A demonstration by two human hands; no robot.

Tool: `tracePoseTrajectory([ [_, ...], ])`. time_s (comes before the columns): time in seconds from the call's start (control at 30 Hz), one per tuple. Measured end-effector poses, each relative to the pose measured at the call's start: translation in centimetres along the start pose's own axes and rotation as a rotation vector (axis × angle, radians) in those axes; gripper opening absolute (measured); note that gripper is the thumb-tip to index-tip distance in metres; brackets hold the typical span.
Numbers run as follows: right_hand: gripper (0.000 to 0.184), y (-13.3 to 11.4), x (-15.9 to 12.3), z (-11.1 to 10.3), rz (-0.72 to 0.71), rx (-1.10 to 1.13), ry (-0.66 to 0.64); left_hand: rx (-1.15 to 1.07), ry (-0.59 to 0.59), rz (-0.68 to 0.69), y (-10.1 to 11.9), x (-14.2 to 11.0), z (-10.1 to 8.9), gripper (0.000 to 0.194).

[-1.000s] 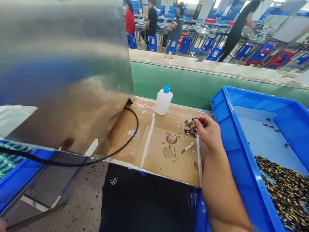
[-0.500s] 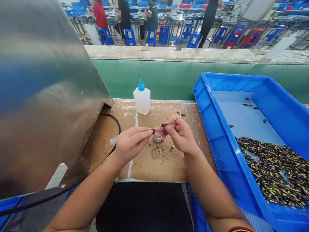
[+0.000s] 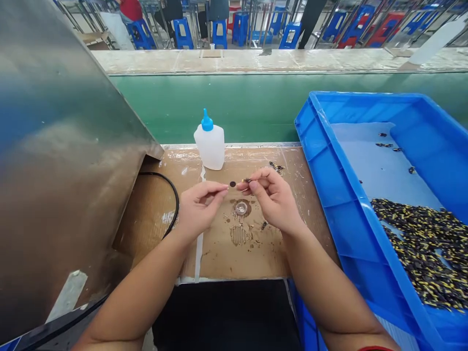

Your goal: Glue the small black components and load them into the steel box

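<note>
My left hand (image 3: 199, 207) pinches a small dark round piece (image 3: 232, 184) at its fingertips. My right hand (image 3: 272, 197) pinches a tiny dark and yellow part (image 3: 247, 181) just to the right of it. Both hands hover over the cardboard-covered bench (image 3: 219, 253), above a small clear round dish (image 3: 241, 208). A few loose small parts (image 3: 276, 167) lie on the bench behind my right hand.
A white squeeze bottle with a blue tip (image 3: 209, 142) stands at the back of the bench. A blue bin (image 3: 318, 161) holding many small black and yellow parts (image 3: 424, 243) sits on the right. A large metal housing (image 3: 62, 146) and black cable (image 3: 171, 190) fill the left. A green conveyor (image 3: 256, 102) runs behind.
My left hand has come into view and both hands have met over the dish. My right hand has left the small pile. The view has tilted down toward the bench.
</note>
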State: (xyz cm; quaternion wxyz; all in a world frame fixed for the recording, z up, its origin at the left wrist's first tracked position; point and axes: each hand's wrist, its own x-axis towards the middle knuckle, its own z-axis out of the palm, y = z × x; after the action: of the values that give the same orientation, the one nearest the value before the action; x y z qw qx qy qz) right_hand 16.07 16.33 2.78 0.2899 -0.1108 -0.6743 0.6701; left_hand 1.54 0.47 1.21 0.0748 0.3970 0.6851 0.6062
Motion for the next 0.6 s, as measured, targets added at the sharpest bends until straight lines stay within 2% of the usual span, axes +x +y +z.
tracePoseTrajectory([
  [0.1,0.02,0.4,0.7,-0.9,-0.024,-0.108,0.221,0.29,0.024,0.116,-1.2,1.0,-1.2,0.016],
  [0.17,0.018,0.8,1.1,-1.6,-0.027,-0.159,0.33,0.407,-0.042,0.124,-1.9,1.6,-1.6,0.019],
  [0.23,0.017,1.3,1.5,-2.3,-0.025,-0.181,0.388,0.494,-0.169,0.112,-2.4,2.2,-1.5,0.02],
  [0.33,0.016,1.8,1.7,-2.7,-0.012,-0.185,0.395,0.639,-0.39,0.058,-2.6,3.2,-0.4,0.023],
  [0.4,0.017,1.9,1.7,-2.6,-0.012,-0.195,0.375,0.718,-0.478,0.0,-2.7,4.1,0.7,0.023],
  [0.6,0.022,2.2,1.6,-2.3,-0.036,-0.208,0.326,0.75,-0.52,-0.102,-2.9,6.5,3.6,0.004],
])
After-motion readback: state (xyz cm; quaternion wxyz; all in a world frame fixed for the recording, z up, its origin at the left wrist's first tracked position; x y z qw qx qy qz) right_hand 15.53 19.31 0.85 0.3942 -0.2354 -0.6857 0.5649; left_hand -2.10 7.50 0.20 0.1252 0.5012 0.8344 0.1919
